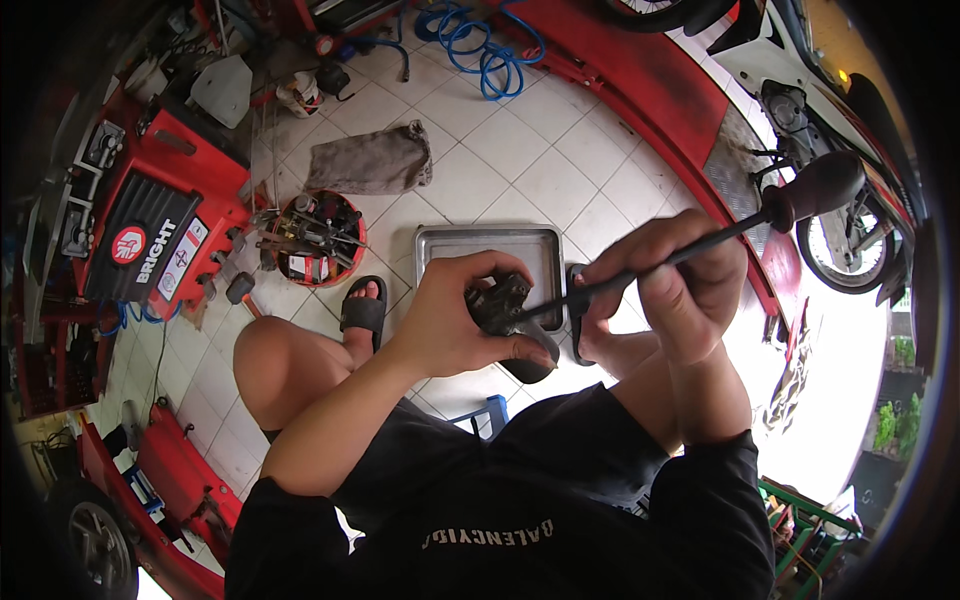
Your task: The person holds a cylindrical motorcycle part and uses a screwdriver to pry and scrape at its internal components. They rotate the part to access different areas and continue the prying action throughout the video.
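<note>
My left hand (pixel 455 315) is wrapped round a dark, greasy metal part (pixel 497 305) with a rounded, smooth lower end; its exact kind I cannot make out. Between the fingers of my right hand (pixel 680 285) is the long black shaft of a screwdriver (pixel 735 228). Its dark bulbous handle sticks out past the hand to the upper right. The screwdriver's tip end meets the metal part, and whether it sits inside an opening is hidden. Below both hands a shallow grey metal tray (pixel 490 236) rests on the tiles between my feet.
A round red tub (pixel 357 262) full of tools stands left of the tray, near a hammer (pixel 240 288). Beyond lies a grey rag (pixel 370 160). A coiled blue hose (pixel 490 50) is at the back. A red lift platform (pixel 640 70) and a motorcycle (pixel 800 110) flank the right; a red machine (pixel 165 215) stands left.
</note>
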`<state>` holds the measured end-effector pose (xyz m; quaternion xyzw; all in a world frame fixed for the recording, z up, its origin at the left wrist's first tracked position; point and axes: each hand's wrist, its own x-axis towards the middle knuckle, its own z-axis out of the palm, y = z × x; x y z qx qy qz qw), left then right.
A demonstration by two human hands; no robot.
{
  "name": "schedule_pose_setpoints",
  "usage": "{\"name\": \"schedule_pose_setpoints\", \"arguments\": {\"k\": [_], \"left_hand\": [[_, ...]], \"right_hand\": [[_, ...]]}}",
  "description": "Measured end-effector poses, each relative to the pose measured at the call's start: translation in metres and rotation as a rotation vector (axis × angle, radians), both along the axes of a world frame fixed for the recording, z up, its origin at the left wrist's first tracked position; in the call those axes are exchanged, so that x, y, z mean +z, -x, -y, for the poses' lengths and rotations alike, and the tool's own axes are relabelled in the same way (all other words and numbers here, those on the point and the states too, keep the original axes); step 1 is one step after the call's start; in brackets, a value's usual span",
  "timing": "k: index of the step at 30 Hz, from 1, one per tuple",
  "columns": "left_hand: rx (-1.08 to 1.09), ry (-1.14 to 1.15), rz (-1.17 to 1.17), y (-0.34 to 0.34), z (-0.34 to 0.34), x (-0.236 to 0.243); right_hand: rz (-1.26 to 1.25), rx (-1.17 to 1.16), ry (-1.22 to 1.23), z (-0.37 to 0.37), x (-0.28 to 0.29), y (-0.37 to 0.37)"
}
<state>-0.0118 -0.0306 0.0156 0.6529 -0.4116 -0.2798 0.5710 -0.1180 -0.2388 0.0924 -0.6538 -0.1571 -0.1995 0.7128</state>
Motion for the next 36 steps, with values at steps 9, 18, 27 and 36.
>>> {"name": "schedule_pose_setpoints", "arguments": {"k": [9,18,27,36], "left_hand": [[-0.193,0.184,-0.525,0.004,-0.001,-0.017],[-0.186,0.158,-0.524,0.006,-0.001,-0.019],[-0.190,0.093,-0.378,0.002,-0.003,-0.018],[-0.109,-0.014,-0.214,0.005,-0.003,-0.007]], "right_hand": [[-0.076,-0.078,0.136,0.008,0.014,0.008],[-0.102,-0.072,0.174,0.005,0.013,0.013],[-0.092,-0.057,0.219,0.008,0.013,0.012],[-0.042,-0.147,0.330,0.004,0.009,0.012]]}}
